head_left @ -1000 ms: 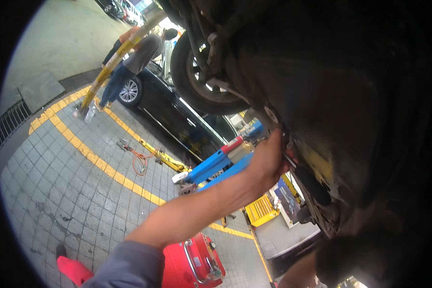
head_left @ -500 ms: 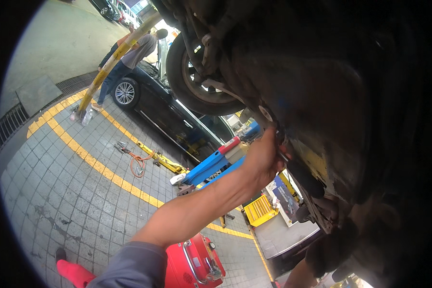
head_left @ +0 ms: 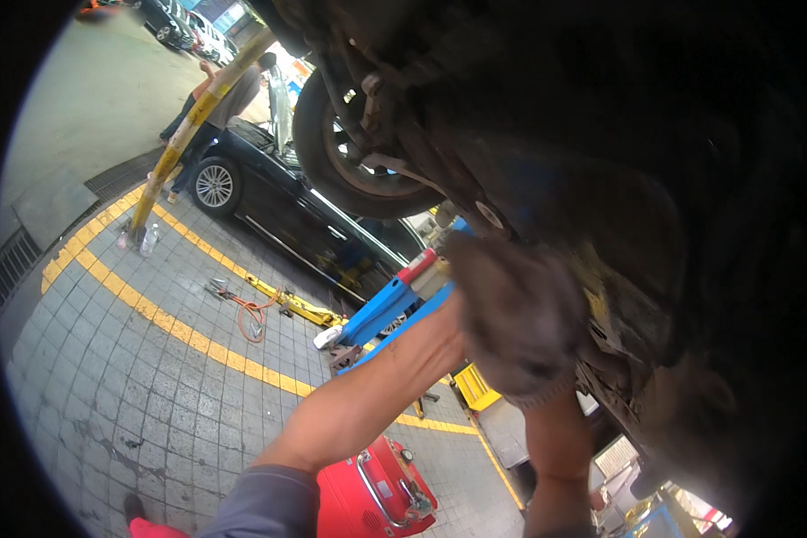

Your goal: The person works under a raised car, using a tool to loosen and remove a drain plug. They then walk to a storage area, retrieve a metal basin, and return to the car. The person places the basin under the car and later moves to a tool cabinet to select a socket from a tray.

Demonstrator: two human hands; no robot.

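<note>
Above me is the dark underside of a raised car [head_left: 592,197], its rubber tyre [head_left: 318,152] and suspension parts at the upper left. My bare left forearm [head_left: 377,381] reaches up from the lower left toward the car's edge. The left hand and its fingers are hidden behind my right hand [head_left: 520,314], which wears a dark, dirty-looking glove. That gloved hand is smeared by motion, so its fingers cannot be made out. It is just below a metal suspension arm [head_left: 489,213], overlapping the left wrist in view. Whether either hand holds anything does not show.
A red wheeled machine [head_left: 377,489] stands below my left arm. Blue lift arms [head_left: 372,314], a yellow tray [head_left: 477,387] and an orange hose [head_left: 253,318] are farther off. A black car [head_left: 296,215], a yellow post [head_left: 184,134] and a person [head_left: 233,99] are at the left.
My gloved right hand has come up from the lower right shade, now covering my left hand. Earlier, the bare left hand showed with fingers curled at the car's edge. The view has shifted slightly.
</note>
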